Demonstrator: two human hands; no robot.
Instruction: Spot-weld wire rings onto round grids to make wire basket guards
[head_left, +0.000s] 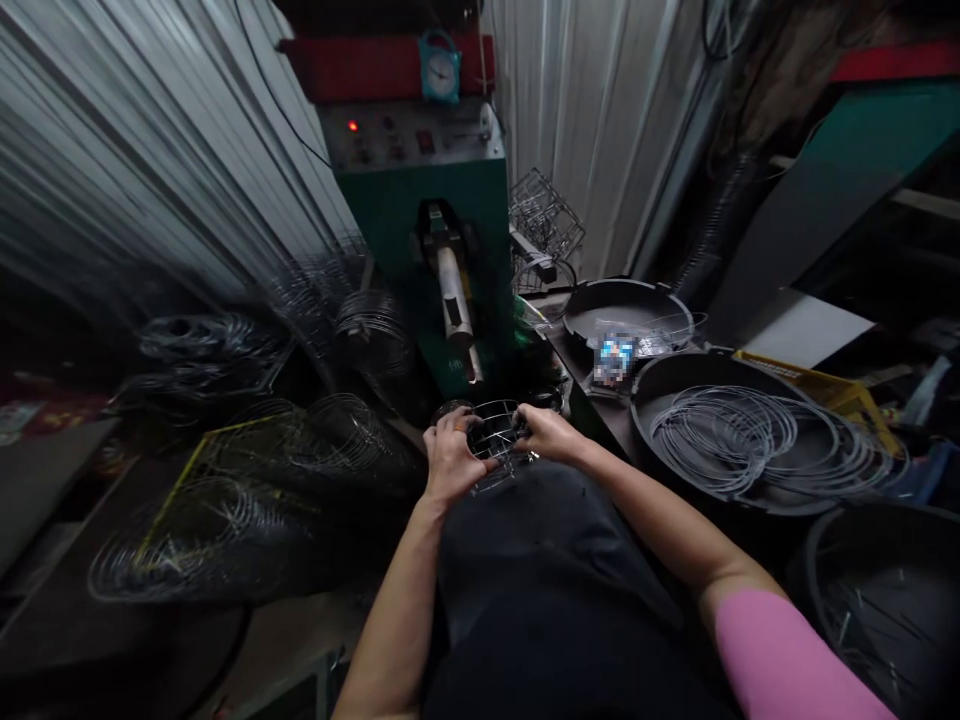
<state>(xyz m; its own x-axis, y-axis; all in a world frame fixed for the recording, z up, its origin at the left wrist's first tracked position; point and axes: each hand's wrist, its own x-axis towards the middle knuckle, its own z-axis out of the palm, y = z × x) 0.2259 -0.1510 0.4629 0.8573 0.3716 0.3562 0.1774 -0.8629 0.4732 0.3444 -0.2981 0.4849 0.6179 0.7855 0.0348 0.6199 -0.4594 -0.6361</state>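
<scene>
Wire frame (496, 440), held at the far end of the dark apron (540, 560). Left hand (454, 458): fingers clamped on its left side. Right hand (546, 434): fingers pinched at its right side. Positioning appears under way; the next move likely calls for steady, two-handed control. Beyond: green machine (390, 220), metal rod (454, 295) projecting.

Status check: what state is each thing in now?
Left hand: gripping small curved silvery wire frame
Right hand: gripping the frame's right side
Wire frame: held between both hands
Small red indicator light: lit
Small blue clock: upright, time unreadable
Grey metal wire loops: loosely piled, overlapping
Middle black round tub: uncovered, holding those loops
</scene>
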